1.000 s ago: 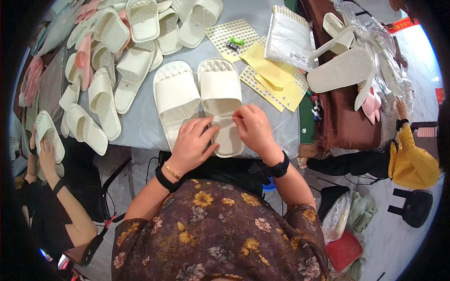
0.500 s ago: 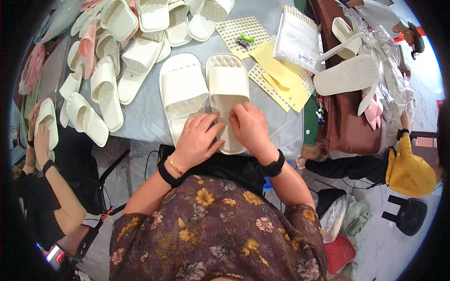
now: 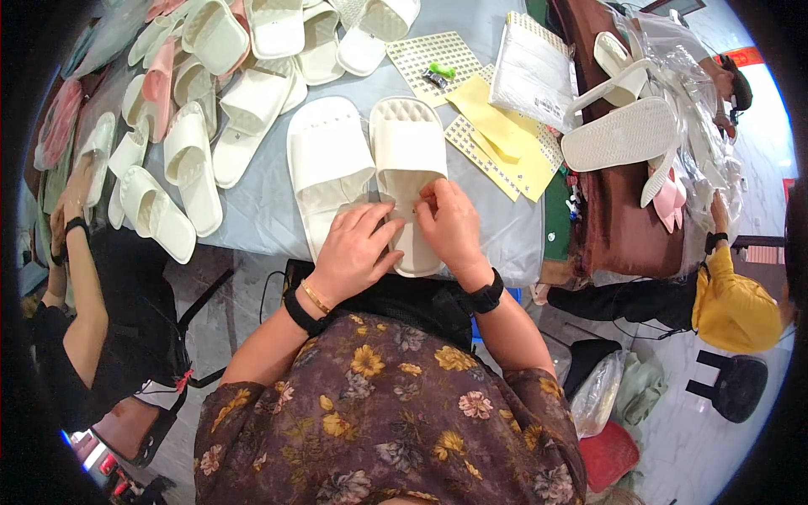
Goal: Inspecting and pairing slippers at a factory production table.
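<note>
Two white slippers lie side by side at the table's front edge, toes pointing away from me. Over the heel part of the left slipper (image 3: 332,156) rests my left hand (image 3: 349,252), its fingers stretched and apart, the fingertips reaching toward the other slipper. My right hand (image 3: 453,225) is at the right edge of the right slipper (image 3: 410,150), just behind its strap. Its fingers are curled in a pinch over the footbed. Whatever may be between those fingertips is too small to make out.
More white slippers (image 3: 192,156) and a pink slipper (image 3: 157,88) crowd the table's left. Yellow sticker sheets (image 3: 497,126) and a white packet (image 3: 534,71) lie right. Co-workers' hands show at both sides; a brown chair (image 3: 631,231) holds slippers and clear bags.
My right hand's fingers have shifted slightly forward toward the strap. My left hand and both slippers have stayed put. The co-worker at left has moved a slipper forward.
</note>
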`<act>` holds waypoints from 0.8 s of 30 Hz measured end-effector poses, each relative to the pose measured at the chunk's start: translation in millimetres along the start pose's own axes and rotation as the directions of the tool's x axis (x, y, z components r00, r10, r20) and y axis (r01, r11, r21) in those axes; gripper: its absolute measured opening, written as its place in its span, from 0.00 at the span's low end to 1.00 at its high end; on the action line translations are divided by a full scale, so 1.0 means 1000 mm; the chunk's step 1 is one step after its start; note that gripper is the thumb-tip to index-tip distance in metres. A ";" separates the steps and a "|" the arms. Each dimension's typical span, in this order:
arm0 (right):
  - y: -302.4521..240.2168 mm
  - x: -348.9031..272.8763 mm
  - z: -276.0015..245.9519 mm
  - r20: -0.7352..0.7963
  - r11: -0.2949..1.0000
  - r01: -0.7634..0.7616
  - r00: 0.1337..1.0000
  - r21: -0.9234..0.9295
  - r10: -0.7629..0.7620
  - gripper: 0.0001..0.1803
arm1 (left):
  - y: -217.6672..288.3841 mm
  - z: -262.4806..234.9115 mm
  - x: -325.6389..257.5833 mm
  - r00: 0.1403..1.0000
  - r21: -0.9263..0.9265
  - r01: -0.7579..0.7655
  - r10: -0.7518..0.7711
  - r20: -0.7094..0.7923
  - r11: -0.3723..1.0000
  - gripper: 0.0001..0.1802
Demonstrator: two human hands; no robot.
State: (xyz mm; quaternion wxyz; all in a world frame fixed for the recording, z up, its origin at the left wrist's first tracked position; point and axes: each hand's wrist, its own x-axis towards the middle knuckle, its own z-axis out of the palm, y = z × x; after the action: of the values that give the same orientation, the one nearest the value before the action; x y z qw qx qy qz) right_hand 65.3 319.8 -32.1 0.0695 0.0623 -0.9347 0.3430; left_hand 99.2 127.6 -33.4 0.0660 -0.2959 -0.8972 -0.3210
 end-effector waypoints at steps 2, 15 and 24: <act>0.005 0.001 0.003 -0.006 0.999 -0.022 1.000 0.035 0.023 0.08 | 0.000 0.000 0.000 1.000 -0.018 0.008 -0.008 0.008 1.000 0.24; 0.016 -0.009 -0.009 -0.114 0.964 -0.110 0.983 0.243 0.141 0.05 | -0.005 -0.010 0.003 0.999 -0.087 0.020 -0.022 -0.030 0.996 0.22; 0.035 -0.025 -0.007 -0.154 0.949 -0.070 0.980 0.307 0.122 0.07 | -0.002 -0.012 0.038 0.967 0.068 0.251 -0.247 -0.063 0.966 0.30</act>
State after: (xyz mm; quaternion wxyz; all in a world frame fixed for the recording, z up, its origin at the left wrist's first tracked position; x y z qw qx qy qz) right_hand 85.1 352.8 -53.3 0.1226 -0.0033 -0.8641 0.4881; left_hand 66.7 137.5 -13.2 0.0604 -0.1695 -0.9367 -0.3004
